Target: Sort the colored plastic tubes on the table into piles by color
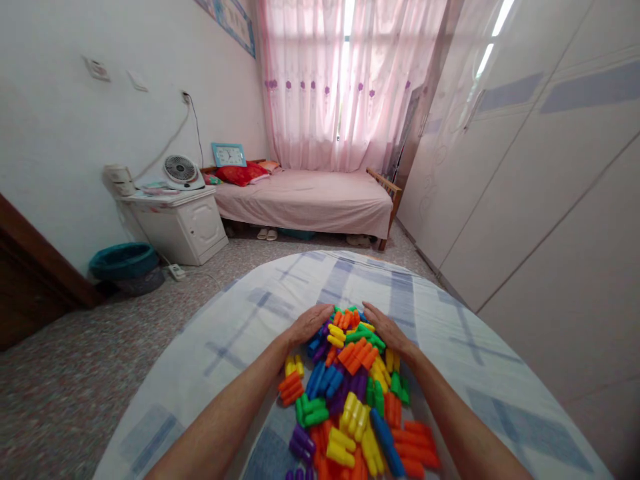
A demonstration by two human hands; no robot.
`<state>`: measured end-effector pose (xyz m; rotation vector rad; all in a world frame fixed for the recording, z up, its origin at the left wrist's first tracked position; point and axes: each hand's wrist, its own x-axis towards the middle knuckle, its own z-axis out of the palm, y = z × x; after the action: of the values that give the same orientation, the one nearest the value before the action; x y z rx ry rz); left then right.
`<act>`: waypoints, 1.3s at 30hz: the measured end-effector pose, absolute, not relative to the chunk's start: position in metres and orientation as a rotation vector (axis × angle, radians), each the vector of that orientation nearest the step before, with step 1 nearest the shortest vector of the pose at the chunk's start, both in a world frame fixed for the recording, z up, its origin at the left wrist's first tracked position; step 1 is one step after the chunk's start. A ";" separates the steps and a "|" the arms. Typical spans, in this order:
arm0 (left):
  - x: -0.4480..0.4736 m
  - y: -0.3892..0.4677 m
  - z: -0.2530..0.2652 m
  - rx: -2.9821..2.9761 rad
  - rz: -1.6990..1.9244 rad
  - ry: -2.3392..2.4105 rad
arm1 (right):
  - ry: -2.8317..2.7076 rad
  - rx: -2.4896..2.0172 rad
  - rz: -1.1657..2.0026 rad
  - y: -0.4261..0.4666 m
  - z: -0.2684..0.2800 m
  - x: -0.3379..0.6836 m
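A heap of plastic building pieces lies on the cloth-covered table (200,393), in orange, yellow, green, blue and purple. Many look like short rods joined side by side, such as an orange piece (358,356), a yellow piece (355,416) and a green piece (312,410). My left hand (309,325) rests against the far left side of the heap, fingers stretched forward. Opposite it, my right hand (386,328) lies along the far right side, its fingers also extended. Neither hand grips a piece. Nearest me are a long blue piece (386,443) and purple pieces (302,443).
Past the table's rounded far edge stands a bed (310,200) with a pink sheet. To the left are a white cabinet (187,230) carrying a fan (181,171), and a lined bin (125,263). A tall wardrobe (505,173) lines the right side.
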<state>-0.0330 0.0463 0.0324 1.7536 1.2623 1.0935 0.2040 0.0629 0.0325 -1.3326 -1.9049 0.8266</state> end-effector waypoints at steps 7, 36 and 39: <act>-0.044 0.003 0.059 1.862 0.960 1.157 | -1.986 -1.238 0.950 0.021 0.072 0.203; -0.049 -0.186 0.005 2.496 0.557 1.541 | -2.160 -1.327 -0.060 -0.211 -0.025 0.191; -0.036 -0.162 0.006 2.477 0.615 1.652 | -2.088 -1.441 -0.123 -0.183 -0.020 0.172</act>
<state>-0.0360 -0.1621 0.0062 2.4775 1.6525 0.6145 0.1724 -0.1835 -0.0199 -1.4411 -2.0877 -0.1231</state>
